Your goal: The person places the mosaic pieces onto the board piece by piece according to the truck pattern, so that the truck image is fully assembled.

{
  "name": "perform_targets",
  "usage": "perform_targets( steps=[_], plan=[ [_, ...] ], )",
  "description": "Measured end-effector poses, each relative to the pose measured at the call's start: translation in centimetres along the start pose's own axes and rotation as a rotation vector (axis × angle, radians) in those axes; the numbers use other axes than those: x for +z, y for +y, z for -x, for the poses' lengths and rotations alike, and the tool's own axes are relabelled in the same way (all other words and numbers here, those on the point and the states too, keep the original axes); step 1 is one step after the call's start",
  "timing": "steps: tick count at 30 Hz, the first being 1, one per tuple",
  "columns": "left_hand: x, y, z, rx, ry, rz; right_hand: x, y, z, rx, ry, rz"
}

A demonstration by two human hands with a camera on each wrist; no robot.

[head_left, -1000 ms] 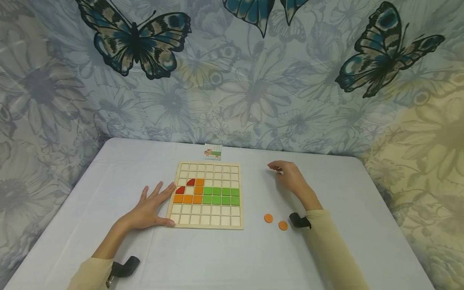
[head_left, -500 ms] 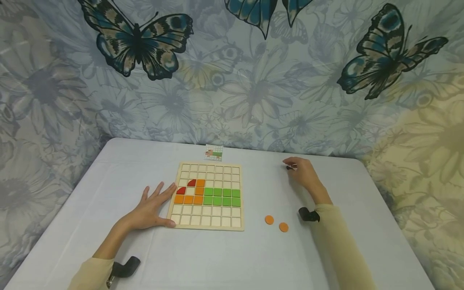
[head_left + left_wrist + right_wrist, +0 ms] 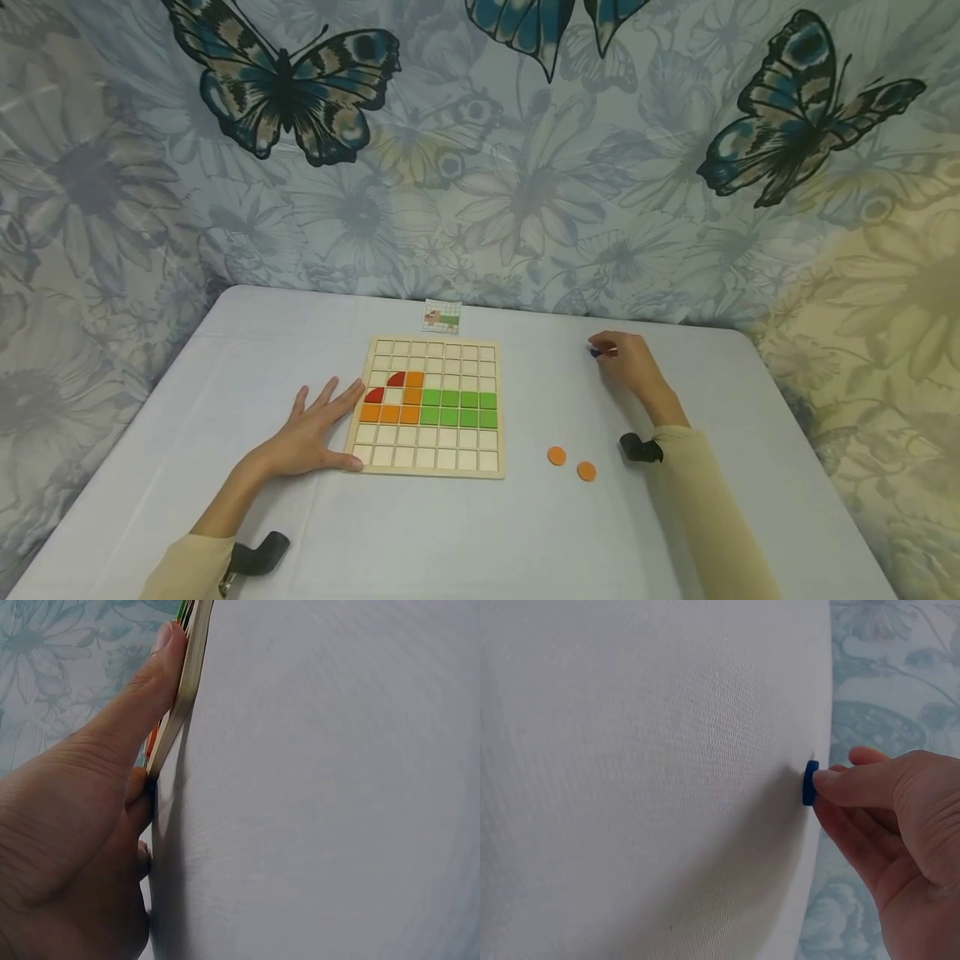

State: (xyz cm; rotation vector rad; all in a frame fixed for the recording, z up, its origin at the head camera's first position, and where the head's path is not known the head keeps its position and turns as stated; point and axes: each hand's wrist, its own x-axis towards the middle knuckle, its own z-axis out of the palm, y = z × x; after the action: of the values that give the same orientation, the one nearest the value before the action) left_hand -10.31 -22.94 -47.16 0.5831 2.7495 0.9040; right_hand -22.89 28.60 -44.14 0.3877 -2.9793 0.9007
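A wooden grid board (image 3: 461,451) lies on the white table in the head view. Red, orange and green tiles (image 3: 448,406) fill part of its squares. Beside its left edge, my left hand (image 3: 303,437) has its fingers spread, with the thumb and fingertips touching the frame; the left wrist view shows the thumb (image 3: 142,694) along the rim. To the right of the board, my right hand (image 3: 628,364) pinches a small blue tile (image 3: 810,783) between thumb and fingers, close to the cloth. The fingers partly hide the tile, so its full shape cannot be made out.
Two round orange tiles (image 3: 571,463) lie on the cloth to the right of the board. A small card with a coloured grid picture (image 3: 442,317) lies behind the board. The table's far edge meets a butterfly-patterned wall (image 3: 540,192).
My right hand has moved rightward from nearer the board, and the blue tile now shows in its fingers. My left hand keeps its place at the board.
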Motion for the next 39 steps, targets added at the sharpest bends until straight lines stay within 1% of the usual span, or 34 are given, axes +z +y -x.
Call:
perform_targets(
  steps=[5,11,13,15,20,26,31,39],
  plan=[
    [0.1,0.0,0.0,0.007,-0.002,-0.005,-0.1,-0.2,0.2,0.01,0.007,0.034],
    [-0.2,0.3,0.1,0.01,0.014,-0.015,-0.3,-0.5,0.5,0.017,0.011,0.069],
    [-0.3,0.3,0.2,0.011,0.018,-0.014,-0.3,-0.5,0.6,0.016,0.019,0.067],
    [-0.2,0.4,0.2,0.014,0.019,-0.01,-0.3,-0.5,0.8,0.0,0.023,0.061],
    [-0.1,0.3,0.2,0.024,0.025,-0.005,-0.3,-0.2,1.1,-0.052,-0.001,0.038],
    [0.0,0.1,0.1,0.011,0.011,-0.007,-0.3,0.0,1.2,-0.035,-0.046,0.036],
    [0.0,-0.1,0.0,-0.005,-0.003,-0.009,-0.3,-0.2,1.3,-0.029,-0.052,0.024],
    [0.1,-0.1,0.0,-0.004,-0.007,-0.008,0.1,-0.1,1.3,-0.068,-0.054,0.014]
  ],
)
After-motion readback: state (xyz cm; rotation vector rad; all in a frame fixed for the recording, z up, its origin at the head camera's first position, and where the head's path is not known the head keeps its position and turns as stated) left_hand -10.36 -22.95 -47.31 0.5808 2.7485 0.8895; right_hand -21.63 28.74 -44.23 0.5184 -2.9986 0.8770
